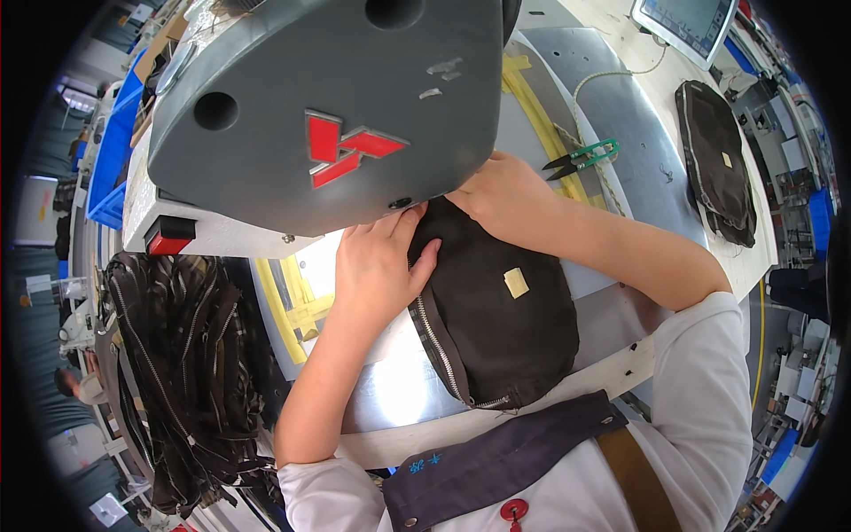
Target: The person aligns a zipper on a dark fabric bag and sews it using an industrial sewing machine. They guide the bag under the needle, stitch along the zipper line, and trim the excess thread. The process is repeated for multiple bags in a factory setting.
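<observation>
A dark brown zippered fabric pouch [523, 328] lies on the metal plate, its far end running under the grey head of a sewing machine [266, 151]. A silver zipper follows its left edge, and a small cream patch [516, 283] sits on top. My left hand [381, 262] rests flat at the pouch's upper left edge, thumb spread onto the cloth, fingertips close under the machine head. At the upper right edge, my right hand [505, 199] has its fingers bent and closed on the cloth. The machine head hides some fingertips and the needle area.
Green-handled thread snips [581, 160] lie right of the machine beside a pale cord. Another dark pouch [716, 164] is at the table's right edge. A tablet-like screen [687, 27] stands at the back. Several zippered dark pieces [186, 372] hang in a pile at left.
</observation>
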A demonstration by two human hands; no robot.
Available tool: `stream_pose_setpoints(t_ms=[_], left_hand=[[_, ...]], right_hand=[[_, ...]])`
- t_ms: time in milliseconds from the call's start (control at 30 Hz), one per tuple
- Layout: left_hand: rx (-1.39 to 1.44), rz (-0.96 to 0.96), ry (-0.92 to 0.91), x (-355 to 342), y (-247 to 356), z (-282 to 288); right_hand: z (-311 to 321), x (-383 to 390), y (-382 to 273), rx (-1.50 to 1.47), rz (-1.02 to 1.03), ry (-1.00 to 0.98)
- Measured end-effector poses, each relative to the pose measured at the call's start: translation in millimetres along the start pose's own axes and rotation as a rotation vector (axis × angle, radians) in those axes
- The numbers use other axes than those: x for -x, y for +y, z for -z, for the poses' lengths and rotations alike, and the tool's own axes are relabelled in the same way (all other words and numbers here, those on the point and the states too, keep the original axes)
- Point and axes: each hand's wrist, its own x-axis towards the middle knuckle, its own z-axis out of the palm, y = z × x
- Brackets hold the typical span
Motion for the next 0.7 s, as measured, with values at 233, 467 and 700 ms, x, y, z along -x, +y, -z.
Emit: stream_pose_setpoints(t_ms=[233, 467, 700], left_hand=[[-0.008, -0.001, -0.002, 0.0, -0.5, -0.1], [0.006, -0.010, -0.005, 1.8, 0.3, 2.8], [0.071, -0.026, 0.021, 7.9, 5.0, 6.3]], right_hand=[[-0.5, -0.5, -2.3, -0.002, -0.038, 0.079], [1.9, 6.8, -10.5, -0.025, -0.051, 0.083], [4.2, 8.8, -17.8, -0.030, 0.003, 0.069]])
